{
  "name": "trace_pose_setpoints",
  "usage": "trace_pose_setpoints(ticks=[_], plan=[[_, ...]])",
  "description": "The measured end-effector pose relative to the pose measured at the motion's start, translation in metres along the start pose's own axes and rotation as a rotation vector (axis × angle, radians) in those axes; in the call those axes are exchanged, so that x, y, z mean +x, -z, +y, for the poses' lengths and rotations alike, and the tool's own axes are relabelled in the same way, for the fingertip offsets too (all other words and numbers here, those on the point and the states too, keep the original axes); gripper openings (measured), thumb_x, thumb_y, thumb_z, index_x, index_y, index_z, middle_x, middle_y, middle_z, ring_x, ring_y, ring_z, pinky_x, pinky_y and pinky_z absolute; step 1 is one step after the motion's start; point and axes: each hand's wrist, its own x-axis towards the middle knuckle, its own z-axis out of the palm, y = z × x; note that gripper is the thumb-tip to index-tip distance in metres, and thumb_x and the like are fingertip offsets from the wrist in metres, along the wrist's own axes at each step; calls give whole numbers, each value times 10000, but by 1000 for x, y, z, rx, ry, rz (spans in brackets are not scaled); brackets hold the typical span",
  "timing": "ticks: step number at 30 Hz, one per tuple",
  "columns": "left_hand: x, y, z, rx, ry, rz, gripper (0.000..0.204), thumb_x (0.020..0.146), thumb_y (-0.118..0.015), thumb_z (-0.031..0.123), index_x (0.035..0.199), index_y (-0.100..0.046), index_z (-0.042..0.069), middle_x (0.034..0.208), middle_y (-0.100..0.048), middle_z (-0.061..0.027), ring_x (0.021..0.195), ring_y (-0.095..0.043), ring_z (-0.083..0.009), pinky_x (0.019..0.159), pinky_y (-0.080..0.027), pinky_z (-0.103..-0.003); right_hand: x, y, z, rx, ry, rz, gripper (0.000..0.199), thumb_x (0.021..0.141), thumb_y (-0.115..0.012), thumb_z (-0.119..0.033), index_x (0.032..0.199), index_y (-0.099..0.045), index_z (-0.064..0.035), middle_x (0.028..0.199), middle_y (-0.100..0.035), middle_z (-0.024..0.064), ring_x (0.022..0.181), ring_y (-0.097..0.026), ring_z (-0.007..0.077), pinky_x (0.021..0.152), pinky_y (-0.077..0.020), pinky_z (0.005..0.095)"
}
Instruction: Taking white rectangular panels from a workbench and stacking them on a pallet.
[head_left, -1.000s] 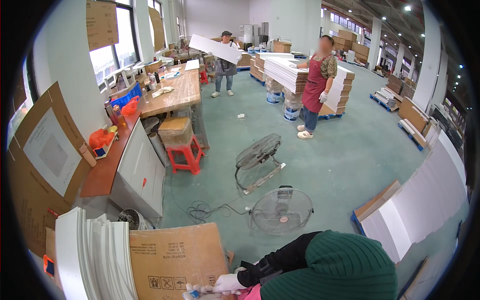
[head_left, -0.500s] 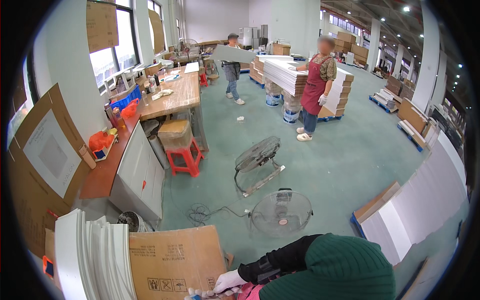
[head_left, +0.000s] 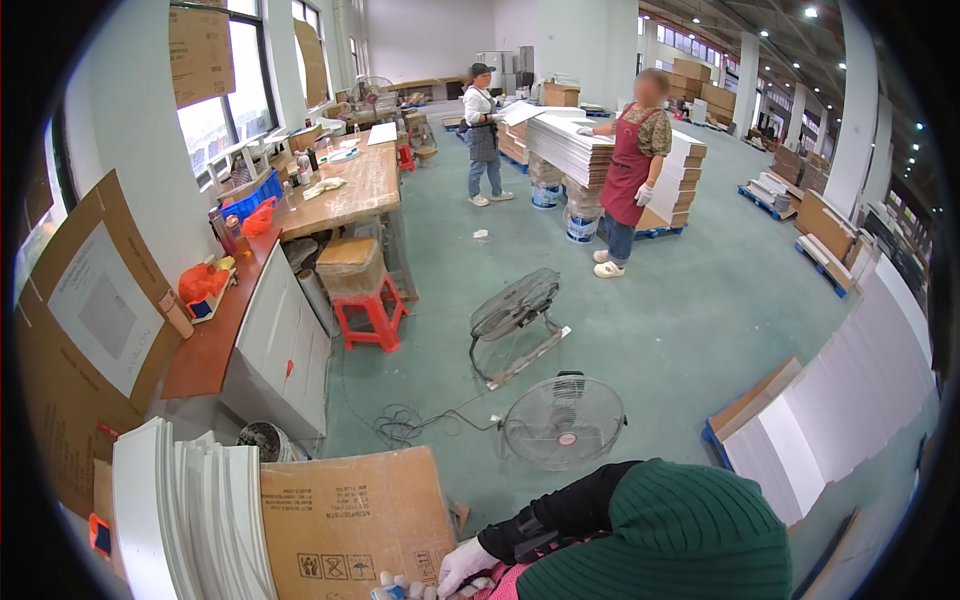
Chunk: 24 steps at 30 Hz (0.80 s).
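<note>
Neither of my hands shows in this view. At the lower edge a co-worker in a green ribbed knit hat (head_left: 650, 535) bends over close by. One black-sleeved arm reaches left, its white-gloved hand (head_left: 465, 565) low over the near end of a brown cardboard sheet (head_left: 350, 500). Beside it are grey-tipped glove fingers (head_left: 400, 585) with a bit of blue at them, next to pink checked cloth. The lower edge cuts off what they hold. Left of the cardboard, several white curved panels (head_left: 215, 500) stand upright in a row.
Two floor fans (head_left: 562, 420) stand ahead, with a loose cable (head_left: 400, 425) on the floor. A red stool (head_left: 370, 315) and a wooden workbench (head_left: 350, 195) are at left. White boards (head_left: 850, 380) lean at right. Two people (head_left: 630, 165) are beside stacked white panels (head_left: 570, 150).
The far person has turned toward the stack, and the carried white panel has moved right to it. The co-worker's gloved hand has shifted slightly right, with its fingers pointing lower.
</note>
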Motion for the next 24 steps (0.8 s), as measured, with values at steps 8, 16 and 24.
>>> trace_pose_setpoints(ticks=[8,16,24], plan=[[-7,18,11,90,42,18,302,901,-512,408,972,-636,142,801,-646,7,420,-409,-124,343,-300,-325,8,-11,4,-31,4,-191,260,931,-604,-308,804,-657,-87,597,-573,-32,420,-450,55,393,-359,222],[-29,-26,-2,-52,-149,337,269,873,-523,393,865,-639,150,942,-694,-56,743,-637,-252,568,-494,-457,27,-14,22,219,101,-232,239,943,-549,-259,876,-584,-32,576,-513,-10,365,-439,57,326,-410,220],[-21,30,14,62,13,63,258,841,-560,401,843,-627,152,781,-663,-31,544,-518,-188,454,-421,-381,30,-24,21,88,32,-208,244,922,-567,-284,888,-571,-43,581,-523,-7,363,-460,68,322,-418,226]])
